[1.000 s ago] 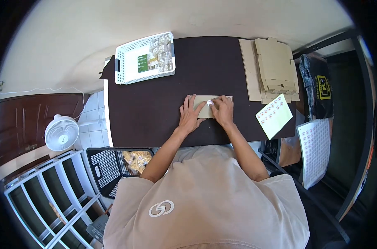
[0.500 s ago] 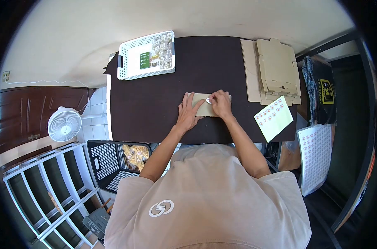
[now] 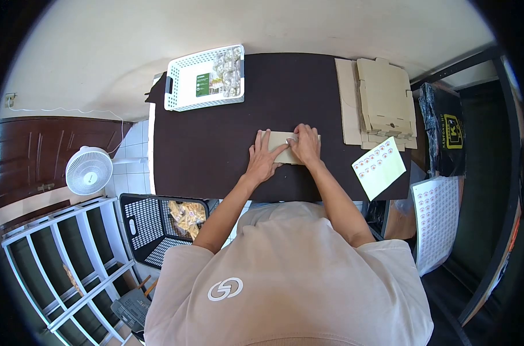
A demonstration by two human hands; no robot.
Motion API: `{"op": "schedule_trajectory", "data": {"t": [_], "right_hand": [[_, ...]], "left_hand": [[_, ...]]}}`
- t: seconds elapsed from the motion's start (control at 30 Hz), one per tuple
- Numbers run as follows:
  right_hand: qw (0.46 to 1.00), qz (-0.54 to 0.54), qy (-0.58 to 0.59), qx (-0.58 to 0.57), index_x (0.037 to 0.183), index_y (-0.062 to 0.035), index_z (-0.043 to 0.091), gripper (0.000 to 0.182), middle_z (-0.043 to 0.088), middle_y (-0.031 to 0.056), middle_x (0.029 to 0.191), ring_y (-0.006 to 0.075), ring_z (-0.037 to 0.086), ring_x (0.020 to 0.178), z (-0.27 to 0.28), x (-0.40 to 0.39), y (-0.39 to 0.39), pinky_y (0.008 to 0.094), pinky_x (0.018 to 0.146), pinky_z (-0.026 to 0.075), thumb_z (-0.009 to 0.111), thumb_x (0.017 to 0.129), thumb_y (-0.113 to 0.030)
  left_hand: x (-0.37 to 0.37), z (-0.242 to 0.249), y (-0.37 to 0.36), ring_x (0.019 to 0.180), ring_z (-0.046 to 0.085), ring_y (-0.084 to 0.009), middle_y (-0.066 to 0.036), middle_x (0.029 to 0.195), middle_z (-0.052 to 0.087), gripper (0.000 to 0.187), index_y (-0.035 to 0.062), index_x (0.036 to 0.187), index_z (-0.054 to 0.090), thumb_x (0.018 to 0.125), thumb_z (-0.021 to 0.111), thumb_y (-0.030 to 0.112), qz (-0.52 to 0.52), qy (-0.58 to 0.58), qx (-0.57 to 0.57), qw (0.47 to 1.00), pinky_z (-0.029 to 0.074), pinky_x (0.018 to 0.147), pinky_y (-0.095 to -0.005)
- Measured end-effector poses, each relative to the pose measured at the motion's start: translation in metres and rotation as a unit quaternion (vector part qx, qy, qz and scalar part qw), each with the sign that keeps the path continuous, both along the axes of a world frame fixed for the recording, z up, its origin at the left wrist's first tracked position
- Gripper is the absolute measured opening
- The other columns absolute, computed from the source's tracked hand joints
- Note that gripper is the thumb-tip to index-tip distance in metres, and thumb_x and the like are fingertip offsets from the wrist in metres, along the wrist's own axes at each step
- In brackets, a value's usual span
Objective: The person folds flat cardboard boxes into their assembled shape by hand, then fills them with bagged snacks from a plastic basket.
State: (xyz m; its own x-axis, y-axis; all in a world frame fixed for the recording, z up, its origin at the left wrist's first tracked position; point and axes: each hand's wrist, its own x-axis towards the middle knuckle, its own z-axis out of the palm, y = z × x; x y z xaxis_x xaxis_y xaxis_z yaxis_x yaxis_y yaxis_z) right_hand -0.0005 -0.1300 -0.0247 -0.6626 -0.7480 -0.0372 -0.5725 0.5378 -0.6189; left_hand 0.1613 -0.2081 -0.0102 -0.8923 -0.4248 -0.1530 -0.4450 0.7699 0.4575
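A small flat brown cardboard box (image 3: pixel 280 138) lies on the dark tabletop in front of me. My left hand (image 3: pixel 263 158) rests on its left end, fingers spread and the thumb reaching across the top. Over the right part of the box is my right hand (image 3: pixel 305 147), its fingers bent and pressed together at a small white round sticker (image 3: pixel 288 142). Most of that sticker is hidden under the fingertips. To the right, a sheet of round red-printed stickers (image 3: pixel 380 167) lies at the table's edge.
A white basket (image 3: pixel 184 101) with clear-wrapped items stands at the back left. Flat cardboard boxes (image 3: pixel 386 95) are stacked at the back right. Below the table's left side is a black crate (image 3: pixel 143 228) with yellowish packets. Another sticker sheet (image 3: pixel 438 222) hangs at the right.
My right fingers have come down over the white sticker, which now shows less. The left hand keeps its place on the box. The view has shifted slightly.
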Motion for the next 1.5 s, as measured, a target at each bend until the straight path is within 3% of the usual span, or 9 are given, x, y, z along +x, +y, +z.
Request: {"op": "schedule_trajectory", "data": {"t": [0.37, 0.67, 0.73, 1.07, 1.17, 1.27, 1.33, 1.4, 1.5], "right_hand": [[0.993, 0.103, -0.051, 0.027, 0.086, -0.0079, 0.061, 0.024, 0.062, 0.0092, 0.094, 0.0324, 0.062, 0.094, 0.0, -0.023, 0.011, 0.0454, 0.08, 0.05, 0.079, 0.074, -0.018], [0.984, 0.025, -0.111, 0.135, 0.079, -0.0061, 0.064, 0.023, 0.069, 0.011, 0.087, 0.0327, 0.067, 0.087, 0.004, -0.036, -0.007, 0.0449, 0.077, 0.053, 0.078, 0.076, -0.023], [0.992, 0.001, -0.111, 0.06, 0.079, -0.006, 0.064, 0.021, 0.069, 0.0081, 0.074, 0.0228, 0.068, 0.071, -0.012, -0.047, -0.006, 0.0368, 0.063, 0.053, 0.077, 0.078, -0.022], [0.875, -0.21, -0.397, -0.182, 0.083, -0.004, 0.064, 0.015, 0.057, -0.0003, 0.065, 0.0093, 0.058, 0.055, 0.002, -0.097, 0.084, 0.0246, 0.046, 0.044, 0.071, 0.087, -0.016], [0.857, -0.277, -0.343, -0.266, 0.086, -0.0027, 0.064, 0.014, 0.059, 0.0016, 0.067, 0.0099, 0.058, 0.057, 0.0, -0.143, 0.115, 0.0249, 0.049, 0.045, 0.07, 0.087, -0.016], [0.903, -0.317, -0.087, -0.277, 0.086, -0.0053, 0.066, 0.011, 0.062, 0.001, 0.068, 0.0105, 0.058, 0.057, -0.04, -0.205, 0.164, 0.0263, 0.051, 0.046, 0.071, 0.086, -0.015], [0.912, -0.377, 0.008, -0.161, 0.091, -0.0044, 0.067, 0.027, 0.066, 0.0049, 0.073, 0.0188, 0.064, 0.067, -0.005, -0.214, 0.192, 0.0329, 0.065, 0.051, 0.081, 0.077, -0.024], [0.927, -0.334, 0.165, -0.027, 0.112, -0.0062, 0.062, 0.052, 0.064, 0.0163, 0.112, 0.035, 0.059, 0.107, -0.001, -0.214, 0.223, 0.0461, 0.09, 0.046, 0.085, 0.07, -0.03], [0.91, -0.362, -0.023, 0.2, 0.146, -0.0176, 0.036, 0.097, 0.045, 0.0139, 0.14, 0.0391, 0.035, 0.134, 0.0, -0.203, 0.254, 0.0653, 0.1, 0.038, 0.087, 0.065, -0.038]], "left_hand": [[-0.005, 0.009, 0.005, 0.144, 0.017, -0.0457, -0.024, 0.156, 0.02, 0.079, 0.0353, 0.142, 0.047, 0.073, 0.08, 0.015, 0.029, -0.012, 0.011, 0.999, 0.036, 0.096, -0.0572], [-0.002, 0.008, 0.007, 0.145, 0.016, -0.0455, -0.022, 0.156, 0.02, 0.081, 0.0381, 0.142, 0.046, 0.073, 0.08, 0.014, 0.018, -0.001, 0.0, 1.0, 0.037, 0.1, -0.0628], [0.0, 0.008, 0.01, 0.144, 0.016, -0.0463, -0.024, 0.156, 0.021, 0.084, 0.0389, 0.145, 0.042, 0.074, 0.078, 0.01, 0.021, 0.0, -0.006, 1.0, 0.035, 0.099, -0.0596], [-0.012, 0.005, 0.011, 0.14, 0.02, -0.0539, -0.031, 0.152, 0.02, 0.087, 0.0426, 0.149, 0.032, 0.079, 0.069, 0.006, -0.07, -0.097, -0.15, 0.982, 0.036, 0.098, -0.0647], [-0.019, 0.01, 0.001, 0.14, 0.023, -0.0503, -0.028, 0.152, 0.024, 0.091, 0.0405, 0.149, 0.034, 0.074, 0.077, 0.013, -0.106, -0.067, -0.153, 0.98, 0.034, 0.099, -0.0657], [-0.037, 0.03, -0.012, 0.141, 0.026, -0.0437, -0.024, 0.151, 0.029, 0.091, 0.0375, 0.147, 0.038, 0.07, 0.081, 0.017, -0.161, -0.097, -0.111, 0.976, 0.033, 0.099, -0.0651], [-0.051, 0.037, -0.023, 0.141, 0.028, -0.0401, -0.022, 0.15, 0.031, 0.09, 0.0359, 0.146, 0.04, 0.068, 0.083, 0.018, -0.192, -0.137, -0.089, 0.968, 0.034, 0.099, -0.0646], [-0.065, 0.044, -0.045, 0.138, 0.033, -0.0366, -0.02, 0.148, 0.034, 0.09, 0.0341, 0.144, 0.043, 0.065, 0.084, 0.021, -0.183, -0.139, -0.06, 0.971, 0.034, 0.098, -0.0634], [-0.095, 0.054, -0.079, 0.135, 0.035, -0.0378, -0.02, 0.146, 0.036, 0.092, 0.034, 0.144, 0.042, 0.063, 0.085, 0.022, -0.174, -0.118, -0.077, 0.975, 0.035, 0.098, -0.0614]]}}
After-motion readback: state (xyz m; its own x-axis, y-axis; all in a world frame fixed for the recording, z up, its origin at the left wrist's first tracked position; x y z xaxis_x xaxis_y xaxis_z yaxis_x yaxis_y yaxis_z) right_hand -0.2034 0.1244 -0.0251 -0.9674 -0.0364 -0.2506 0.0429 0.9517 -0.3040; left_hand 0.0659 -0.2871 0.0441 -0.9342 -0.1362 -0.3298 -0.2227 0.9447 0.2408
